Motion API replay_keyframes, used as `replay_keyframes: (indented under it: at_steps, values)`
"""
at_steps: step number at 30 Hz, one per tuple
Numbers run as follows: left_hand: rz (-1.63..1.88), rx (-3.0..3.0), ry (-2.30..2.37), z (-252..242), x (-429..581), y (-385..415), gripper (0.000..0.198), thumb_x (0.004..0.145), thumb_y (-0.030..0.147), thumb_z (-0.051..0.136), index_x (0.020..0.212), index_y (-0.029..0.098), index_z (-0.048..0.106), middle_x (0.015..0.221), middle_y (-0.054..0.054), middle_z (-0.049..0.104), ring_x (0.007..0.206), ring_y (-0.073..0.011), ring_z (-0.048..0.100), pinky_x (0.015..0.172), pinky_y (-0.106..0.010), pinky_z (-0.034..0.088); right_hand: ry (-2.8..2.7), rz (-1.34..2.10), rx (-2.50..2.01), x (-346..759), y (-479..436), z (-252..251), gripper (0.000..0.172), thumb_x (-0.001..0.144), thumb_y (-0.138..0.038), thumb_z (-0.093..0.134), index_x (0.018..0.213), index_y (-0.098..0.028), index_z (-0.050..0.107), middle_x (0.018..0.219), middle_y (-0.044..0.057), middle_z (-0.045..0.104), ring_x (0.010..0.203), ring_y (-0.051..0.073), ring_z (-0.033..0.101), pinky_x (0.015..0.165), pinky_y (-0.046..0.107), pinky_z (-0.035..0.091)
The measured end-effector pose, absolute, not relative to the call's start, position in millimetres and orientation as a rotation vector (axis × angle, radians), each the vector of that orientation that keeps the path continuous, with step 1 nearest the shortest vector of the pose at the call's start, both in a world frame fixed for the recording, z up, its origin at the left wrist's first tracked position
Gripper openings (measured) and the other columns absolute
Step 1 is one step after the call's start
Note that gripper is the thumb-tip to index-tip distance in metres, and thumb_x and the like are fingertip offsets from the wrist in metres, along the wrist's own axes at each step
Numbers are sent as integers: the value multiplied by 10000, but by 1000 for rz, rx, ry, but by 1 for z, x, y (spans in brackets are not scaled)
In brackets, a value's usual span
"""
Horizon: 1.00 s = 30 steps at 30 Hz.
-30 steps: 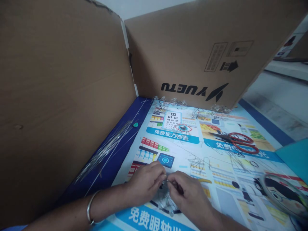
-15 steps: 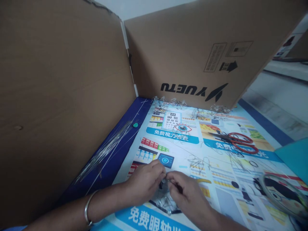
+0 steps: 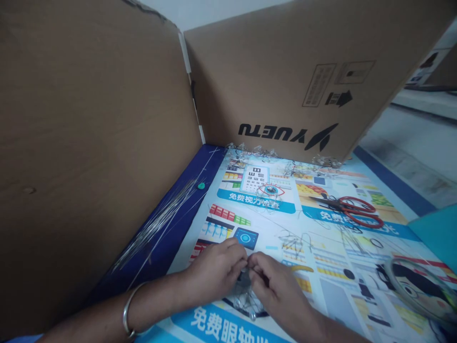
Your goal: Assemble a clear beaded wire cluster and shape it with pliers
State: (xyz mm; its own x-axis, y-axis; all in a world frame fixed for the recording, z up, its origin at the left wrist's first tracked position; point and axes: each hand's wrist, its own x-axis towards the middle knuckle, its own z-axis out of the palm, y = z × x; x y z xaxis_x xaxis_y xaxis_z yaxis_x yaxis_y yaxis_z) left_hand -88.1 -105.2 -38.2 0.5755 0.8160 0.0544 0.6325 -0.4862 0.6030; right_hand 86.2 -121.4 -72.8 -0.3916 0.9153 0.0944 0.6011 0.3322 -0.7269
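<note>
My left hand (image 3: 220, 267) and my right hand (image 3: 276, 286) meet fingertip to fingertip low in the middle of the view. Both are closed in a pinch. Beneath and between them hangs or lies a clear, glassy beaded wire piece (image 3: 246, 301); part of it is hidden by the fingers. Its lower end shows a small round bead (image 3: 253, 315). What exactly sits between the fingertips is too small to see. A metal bangle (image 3: 127, 309) circles my left wrist.
Thin straight wires (image 3: 160, 219) lie in a bundle at left, near a small green piece (image 3: 201, 186). Red-handled scissors (image 3: 357, 209) rest at right. Loose wire pieces (image 3: 294, 240) and clear beaded pieces (image 3: 264, 153) lie farther back. Cardboard walls (image 3: 278, 81) stand behind and left.
Both hands stay almost in place, with small shifts of the fingers. The glassy piece beneath them has moved slightly. Everything else looks the same.
</note>
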Motion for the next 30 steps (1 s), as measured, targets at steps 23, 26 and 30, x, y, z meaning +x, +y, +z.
replay_keyframes:
  at_steps: [23,26,30]
  values:
    - [600,2600,1114,-44,-92,-107,213,877,129,361,775,166,545,722,-22,548,618,-137,542,543,-242,427,-2015,917,-1336,87,-121,-72,96,786,-190,414,715,-213,474,575,-49,506,525,115,482,506,226,333]
    - [742,2746,1027,-47,-93,-109,207,875,119,370,778,164,547,695,-23,571,603,-134,549,548,-246,451,-1982,874,-1303,87,-122,-72,105,791,-177,415,736,-210,498,559,-53,498,504,107,475,491,217,343]
    - [965,2966,749,-50,-101,-107,153,883,119,404,905,149,552,742,-35,626,684,-140,584,620,-267,485,-1970,696,-1219,88,-126,-68,92,792,-177,446,802,-207,532,559,-50,515,485,102,475,483,211,369]
